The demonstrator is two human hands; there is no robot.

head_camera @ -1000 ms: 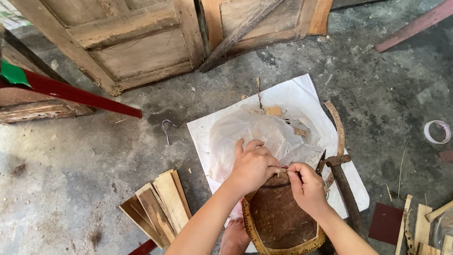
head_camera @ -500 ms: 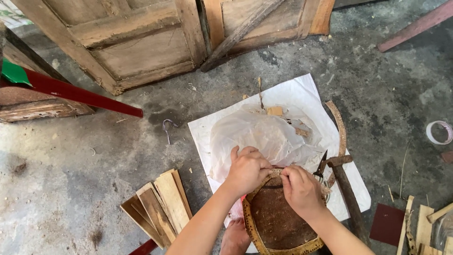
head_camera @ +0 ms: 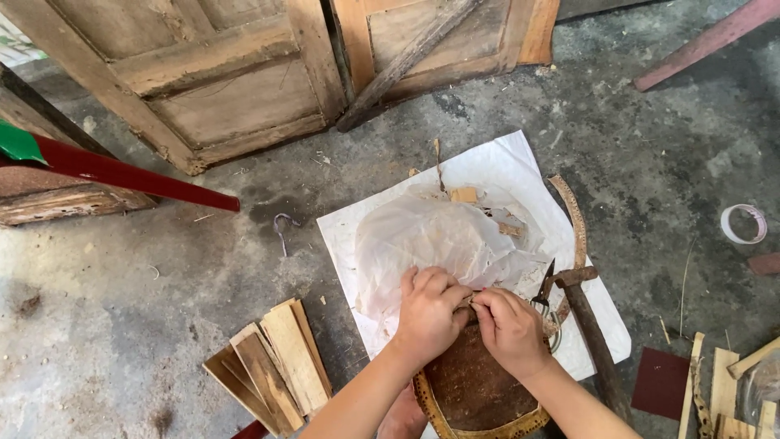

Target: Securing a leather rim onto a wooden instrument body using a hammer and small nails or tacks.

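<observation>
Rough grey concrete floor (head_camera: 146, 325) littered with wood chips serves as the workplace, seen from above. At the bottom centre, a round woven tray (head_camera: 475, 398) with a pale cane rim and a dark brown bottom lies partly on a white sheet (head_camera: 504, 162) spread on the floor. Both hands meet at the tray's far edge: the left hand (head_camera: 428, 313) and the right hand (head_camera: 508, 325) are side by side, fingers curled and pinched on the rim; what exactly the fingertips grip there cannot be made out. Just beyond the hands, crumpled translucent plastic (head_camera: 431, 240) sits heaped on the sheet, with small wood offcuts (head_camera: 465, 194) near its top. To the right of the hands, a hammer (head_camera: 589, 325) with a rusty head and dark handle lies on the sheet, beside a curved strip of cane (head_camera: 573, 215). A fan of thin wooden slats (head_camera: 272, 366) lies to the left on the floor. Weathered wooden doors (head_camera: 219, 89) lean along the top edge, a dark red bar (head_camera: 130, 175) juts in from the left, and a roll of tape (head_camera: 743, 223) rests well apart at the right.
</observation>
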